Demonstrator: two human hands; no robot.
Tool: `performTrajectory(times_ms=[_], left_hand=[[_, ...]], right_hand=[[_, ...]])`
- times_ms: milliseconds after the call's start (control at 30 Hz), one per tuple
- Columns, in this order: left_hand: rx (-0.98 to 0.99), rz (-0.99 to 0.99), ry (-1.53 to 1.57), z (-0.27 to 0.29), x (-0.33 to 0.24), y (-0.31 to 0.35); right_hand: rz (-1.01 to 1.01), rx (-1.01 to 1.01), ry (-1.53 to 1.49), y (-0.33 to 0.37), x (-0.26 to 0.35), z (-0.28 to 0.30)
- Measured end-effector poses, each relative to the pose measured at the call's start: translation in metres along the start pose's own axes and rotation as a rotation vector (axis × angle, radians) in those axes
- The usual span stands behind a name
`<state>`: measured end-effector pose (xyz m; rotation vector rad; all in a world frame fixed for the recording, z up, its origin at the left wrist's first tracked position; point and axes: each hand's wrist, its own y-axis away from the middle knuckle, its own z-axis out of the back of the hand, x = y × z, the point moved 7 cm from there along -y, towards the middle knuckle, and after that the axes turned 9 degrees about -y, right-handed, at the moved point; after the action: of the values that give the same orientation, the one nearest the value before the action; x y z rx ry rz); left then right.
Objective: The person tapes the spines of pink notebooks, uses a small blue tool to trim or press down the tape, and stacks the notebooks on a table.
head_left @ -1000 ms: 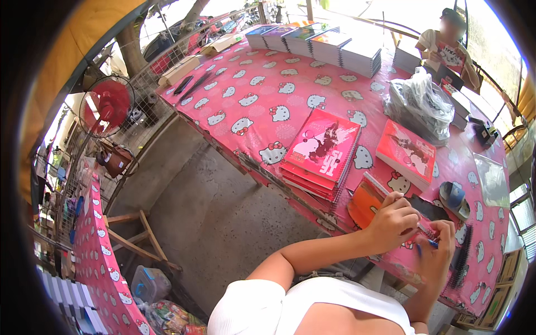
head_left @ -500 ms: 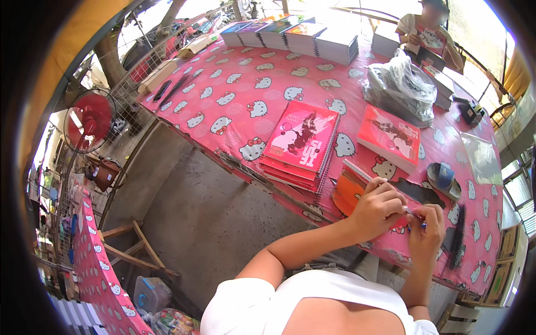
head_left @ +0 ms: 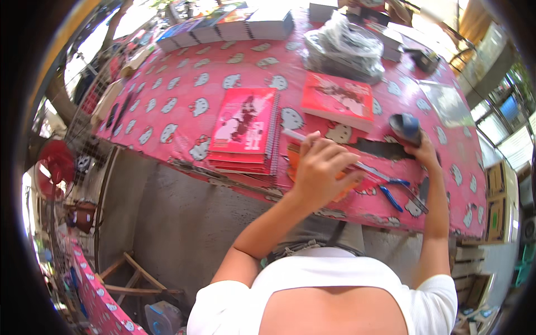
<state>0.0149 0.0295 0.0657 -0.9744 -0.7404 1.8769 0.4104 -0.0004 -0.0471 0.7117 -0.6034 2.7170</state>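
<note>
My right hand (head_left: pixel 424 153) grips a dark blue cylinder-shaped thing (head_left: pixel 407 128) with a dark opening, tilted above the table. Its exact kind does not show. My left hand (head_left: pixel 325 166) hangs over an orange-covered notebook (head_left: pixel 293 162), fingers curled; whatever they hold, if anything, is hidden. Beside it on the table lie blue-handled pliers (head_left: pixel 391 198) and a narrow metal strip-like tool (head_left: pixel 414 200). Left of my left hand sits a stack of red spiral notebooks (head_left: pixel 245 123). Beyond my hands is a thick pile of red printed covers or sheets (head_left: pixel 339 100).
A clear plastic bag (head_left: pixel 343 47) bulges on the far side of the table. Rows of book stacks (head_left: pixel 268 25) line its back edge. A black device (head_left: pixel 424 60) and a transparent sheet (head_left: pixel 445 103) lie far right. A red fan (head_left: pixel 56 167) stands at left.
My right hand has left the pliers on the table and moved forward to grasp the blue cylinder-shaped thing, now tilted. My left hand has come apart from it. The whole view has shifted.
</note>
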Motion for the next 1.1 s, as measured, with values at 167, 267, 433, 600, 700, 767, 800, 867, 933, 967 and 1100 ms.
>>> performTrajectory(times_ms=[167,267,433,600,700,767,800,867,933,967,1100], left_hand=[[0.031,0.005,0.046,-0.007,0.002,-0.007],[-0.020,-0.011,-0.054,-0.003,0.000,-0.008],[0.073,0.023,-0.015,-0.007,0.003,-0.005],[0.053,0.043,-0.005,-0.006,0.004,-0.009],[0.090,0.100,0.053,-0.004,0.009,-0.012],[0.092,0.102,-0.277,0.007,0.010,-0.007],[0.089,0.102,-0.283,0.009,0.012,-0.008],[0.121,0.238,-0.334,0.014,0.028,-0.008],[0.054,0.214,-0.281,0.019,0.042,0.000],[-0.031,0.204,-0.223,0.025,0.045,0.000],[-0.035,0.392,0.082,0.015,0.067,0.005]], right_hand=[[-0.157,-0.125,0.144,-0.008,-0.001,0.006],[0.151,-0.083,-0.861,-0.001,0.093,0.029],[0.305,0.080,-0.416,0.036,0.159,0.015],[0.772,0.335,-0.527,0.039,0.208,0.013],[0.214,0.236,-0.217,0.015,0.177,-0.009],[0.192,0.299,-0.764,0.020,0.175,-0.005],[0.243,0.386,-0.836,0.026,0.190,-0.012],[0.361,0.342,-0.477,0.021,0.217,-0.017],[0.294,0.342,-0.835,0.021,0.214,-0.014],[0.229,0.354,-1.177,0.016,0.213,-0.011],[0.281,0.347,-0.488,0.006,0.215,-0.037]])
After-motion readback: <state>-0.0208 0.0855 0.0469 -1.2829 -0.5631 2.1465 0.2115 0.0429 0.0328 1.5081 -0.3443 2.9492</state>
